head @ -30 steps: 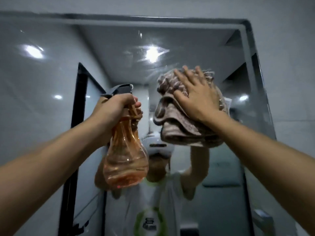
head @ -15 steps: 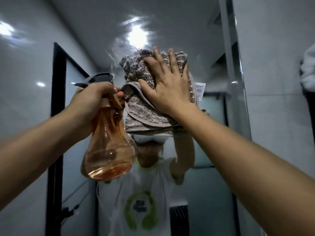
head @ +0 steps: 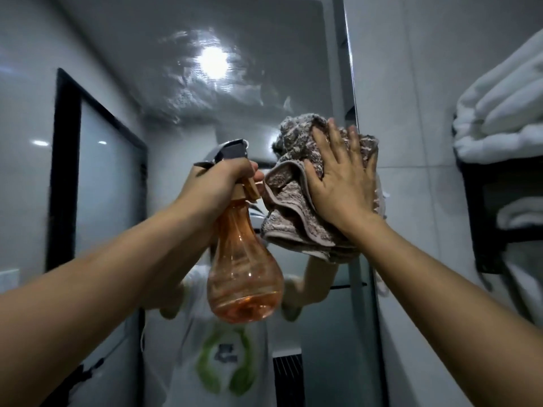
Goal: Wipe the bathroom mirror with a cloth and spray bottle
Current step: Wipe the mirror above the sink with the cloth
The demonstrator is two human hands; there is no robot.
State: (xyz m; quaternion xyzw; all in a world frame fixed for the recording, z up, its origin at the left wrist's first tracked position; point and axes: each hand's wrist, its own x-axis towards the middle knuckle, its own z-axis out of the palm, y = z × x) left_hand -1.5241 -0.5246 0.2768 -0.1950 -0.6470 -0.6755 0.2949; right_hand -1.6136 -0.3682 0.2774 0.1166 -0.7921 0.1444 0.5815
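Grey tiled wall (head: 411, 83), black shelf (head: 482, 230) of folded white towels (head: 499, 107) at right.

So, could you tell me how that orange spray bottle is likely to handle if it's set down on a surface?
The spray bottle is probably light: liquid fills only its bulbous bottom. The wide base under the narrow neck that the left hand grips suggests it would stand steadily. Its smooth clear plastic could be slippery if wet.

spray bottle (head: 244, 273): neck and trigger hidden under the left hand (head: 217, 186).
cloth (head: 296, 201): middle covered by the right hand (head: 343, 183).
mirror (head: 188, 83): top, left and bottom cut off by the frame.
white towels (head: 499, 113): cut off at the right edge.
reflected face: hidden behind the bottle.
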